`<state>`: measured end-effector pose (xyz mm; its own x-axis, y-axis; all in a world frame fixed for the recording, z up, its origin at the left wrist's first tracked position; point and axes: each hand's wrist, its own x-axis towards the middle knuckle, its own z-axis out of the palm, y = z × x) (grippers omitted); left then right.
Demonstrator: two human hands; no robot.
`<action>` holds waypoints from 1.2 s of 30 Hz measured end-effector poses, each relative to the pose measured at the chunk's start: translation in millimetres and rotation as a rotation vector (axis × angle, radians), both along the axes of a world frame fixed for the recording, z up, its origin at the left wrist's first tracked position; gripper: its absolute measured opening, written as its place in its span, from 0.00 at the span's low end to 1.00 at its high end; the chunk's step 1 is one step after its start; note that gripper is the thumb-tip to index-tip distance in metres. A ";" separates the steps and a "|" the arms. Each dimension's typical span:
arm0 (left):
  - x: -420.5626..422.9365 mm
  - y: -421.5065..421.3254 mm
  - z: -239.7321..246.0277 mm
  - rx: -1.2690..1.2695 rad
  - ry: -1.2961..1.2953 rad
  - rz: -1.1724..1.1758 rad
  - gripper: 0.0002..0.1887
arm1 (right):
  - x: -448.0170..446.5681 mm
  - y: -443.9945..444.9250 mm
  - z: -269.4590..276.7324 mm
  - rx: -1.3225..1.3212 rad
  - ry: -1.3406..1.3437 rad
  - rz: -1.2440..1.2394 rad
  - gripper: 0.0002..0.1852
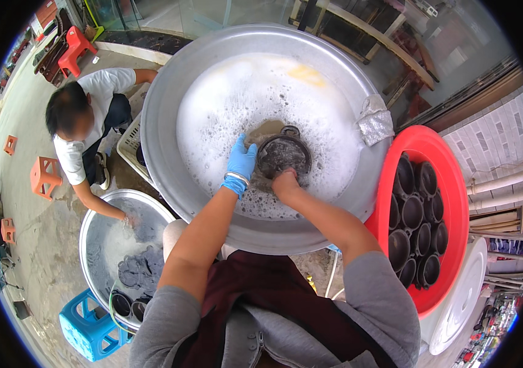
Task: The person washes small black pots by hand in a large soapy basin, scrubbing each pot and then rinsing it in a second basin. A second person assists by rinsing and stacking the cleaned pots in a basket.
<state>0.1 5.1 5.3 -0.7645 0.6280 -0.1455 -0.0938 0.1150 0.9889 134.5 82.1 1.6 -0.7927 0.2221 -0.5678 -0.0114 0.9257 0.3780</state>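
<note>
A small dark pot [284,154] with a loop handle at its far rim sits in the foamy water of a large metal basin [165,138]. Wet suds film the pot's inside. My left hand [241,158], in a blue glove with a metal bangle at the wrist, is just left of the pot, thumb and fingers apart. Whether its thumb touches the rim is unclear. My bare right hand [285,183] is at the pot's near rim; its fingertips are hidden, so its grip cannot be told.
Right of the basin, a red tub [456,221] holds several dark pots. Silvery cloth [375,120] hangs over the basin's rim. At left, a person [91,119] reaches into a smaller metal basin [89,257] of water and pots. A blue stool [84,326] stands near it.
</note>
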 end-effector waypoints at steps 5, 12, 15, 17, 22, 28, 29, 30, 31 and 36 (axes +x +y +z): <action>-3.3 1.5 6.8 0.045 0.277 0.171 0.25 | -1.3 -2.5 9.8 0.144 -0.169 0.156 0.12; -10.4 0.6 12.0 0.096 0.262 0.290 0.24 | 1.8 11.7 58.6 -0.772 0.394 -0.340 0.25; -16.4 -0.8 12.1 0.091 0.278 0.315 0.24 | 0.1 23.1 80.2 -1.515 0.656 -0.974 0.23; -19.7 -1.8 17.5 0.038 0.223 0.313 0.24 | 4.6 31.5 92.3 -1.689 0.792 -1.209 0.19; -11.3 -11.3 42.0 -0.096 -0.497 0.076 0.21 | 14.3 33.5 103.8 -2.100 1.351 -1.414 0.19; 18.8 -8.2 51.7 0.653 -1.390 -0.090 0.29 | 17.5 24.7 110.8 -2.475 1.486 -1.178 0.23; 18.5 -4.8 52.6 0.666 -1.354 0.002 0.29 | 18.9 23.5 111.5 -2.433 1.451 -1.160 0.23; 16.6 -2.1 54.3 0.676 -1.369 0.102 0.28 | 22.4 23.1 112.4 -2.388 1.411 -1.145 0.24; 14.8 -1.8 56.5 0.672 -1.385 0.225 0.28 | 25.6 22.0 111.9 -2.329 1.339 -1.175 0.24; -8.3 -32.0 92.7 0.853 -1.058 0.357 0.28 | 49.1 25.4 104.2 -1.927 0.963 -1.065 0.17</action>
